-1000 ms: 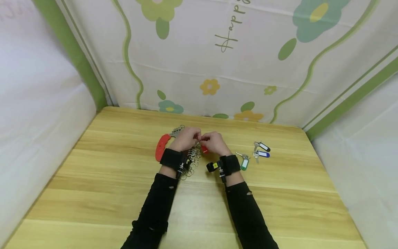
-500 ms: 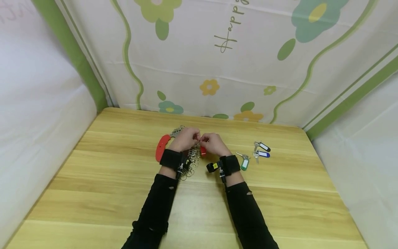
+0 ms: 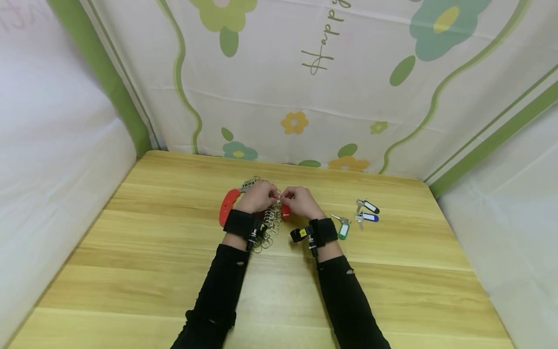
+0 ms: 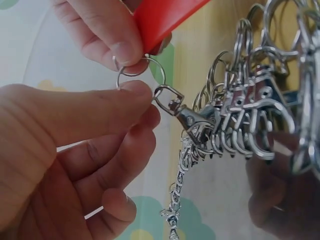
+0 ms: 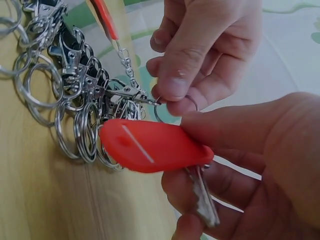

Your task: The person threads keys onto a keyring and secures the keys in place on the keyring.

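Note:
My left hand [image 3: 257,197] pinches a metal split ring [image 4: 163,75] between thumb and fingers. This ring is joined to a swivel snap hook [image 4: 189,117] at the end of a row of similar hooks and rings [image 3: 273,220]. My right hand [image 3: 302,201] pinches a red key tag [image 5: 150,145] by its end, right at the same split ring. A silver key [image 5: 202,197] hangs beneath the tag, against the right fingers. Left of my left hand lies a red handle [image 3: 226,206], partly hidden by that hand.
To the right on the wooden table [image 3: 405,300] lie keys with a green tag [image 3: 343,230], a blue tag [image 3: 370,217] and a black tag [image 3: 372,207]. A thin chain [image 4: 176,192] runs off from the hooks. A flower-print cloth [image 3: 261,97] stands behind the table.
Both hands stay together at the split ring. The left fingertips have shifted slightly down and left, and the red tag hangs a little straighter. The tagged keys on the right have not moved.

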{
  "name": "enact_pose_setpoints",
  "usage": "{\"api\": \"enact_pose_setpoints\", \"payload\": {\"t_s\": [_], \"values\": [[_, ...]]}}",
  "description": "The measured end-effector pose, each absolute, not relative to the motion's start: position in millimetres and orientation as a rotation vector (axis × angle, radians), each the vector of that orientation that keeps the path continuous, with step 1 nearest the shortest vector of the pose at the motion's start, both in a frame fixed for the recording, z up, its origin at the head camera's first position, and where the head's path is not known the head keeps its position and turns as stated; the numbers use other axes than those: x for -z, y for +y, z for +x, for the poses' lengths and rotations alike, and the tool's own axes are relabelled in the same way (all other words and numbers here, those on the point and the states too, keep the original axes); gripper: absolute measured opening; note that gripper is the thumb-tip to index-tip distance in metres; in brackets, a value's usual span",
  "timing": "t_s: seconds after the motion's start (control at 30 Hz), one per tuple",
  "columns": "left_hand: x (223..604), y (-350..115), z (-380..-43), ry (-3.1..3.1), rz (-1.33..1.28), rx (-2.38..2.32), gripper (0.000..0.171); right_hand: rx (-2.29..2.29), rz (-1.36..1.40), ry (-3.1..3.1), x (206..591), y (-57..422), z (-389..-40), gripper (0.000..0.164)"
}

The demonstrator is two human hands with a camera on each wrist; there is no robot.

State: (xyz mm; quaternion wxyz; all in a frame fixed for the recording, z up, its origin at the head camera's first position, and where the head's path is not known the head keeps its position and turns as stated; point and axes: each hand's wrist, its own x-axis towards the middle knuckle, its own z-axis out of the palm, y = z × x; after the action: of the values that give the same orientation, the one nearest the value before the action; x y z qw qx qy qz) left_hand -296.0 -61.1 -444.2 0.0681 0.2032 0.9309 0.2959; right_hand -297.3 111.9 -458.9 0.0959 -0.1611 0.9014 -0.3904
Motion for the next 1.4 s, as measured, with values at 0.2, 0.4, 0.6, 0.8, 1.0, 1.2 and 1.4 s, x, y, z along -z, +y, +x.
{"api": "enact_pose_setpoints", "payload": {"t_s": [0.2, 0.4, 0.6, 0.8, 1.0, 1.2, 1.4], "values": [[442.1, -61.5, -295.7, 2.833, 0.636, -0.935, 0.01, 1.133, -0.459, 2.675, 459.3, 110.6, -298.3, 0.011], [440.0, -62.2, -295.3, 2.837, 0.66, -0.98, 0.01, 1.121, -0.466, 2.696, 455.5, 108.4, -296.4, 0.011], [439.2, -63.2, -294.1, 2.821, 0.642, -0.999, 0.011, 1.154, -0.518, 2.716, 454.9, 107.4, -294.6, 0.013], [440.2, -63.9, -293.8, 2.785, 0.61, -1.041, 0.011, 1.171, -0.553, 2.694, 459.8, 107.4, -295.7, 0.014], [439.4, -66.7, -293.7, 2.764, 0.567, -0.981, 0.024, 1.194, -0.575, 2.675, 463.0, 107.9, -297.7, 0.014], [438.6, -65.6, -293.4, 2.726, 0.565, -0.902, 0.026, 1.191, -0.597, 2.678, 462.9, 109.5, -297.8, 0.013], [439.8, -65.9, -293.6, 2.709, 0.603, -0.874, 0.029, 1.167, -0.647, 2.692, 464.0, 108.7, -297.6, 0.013]]}}
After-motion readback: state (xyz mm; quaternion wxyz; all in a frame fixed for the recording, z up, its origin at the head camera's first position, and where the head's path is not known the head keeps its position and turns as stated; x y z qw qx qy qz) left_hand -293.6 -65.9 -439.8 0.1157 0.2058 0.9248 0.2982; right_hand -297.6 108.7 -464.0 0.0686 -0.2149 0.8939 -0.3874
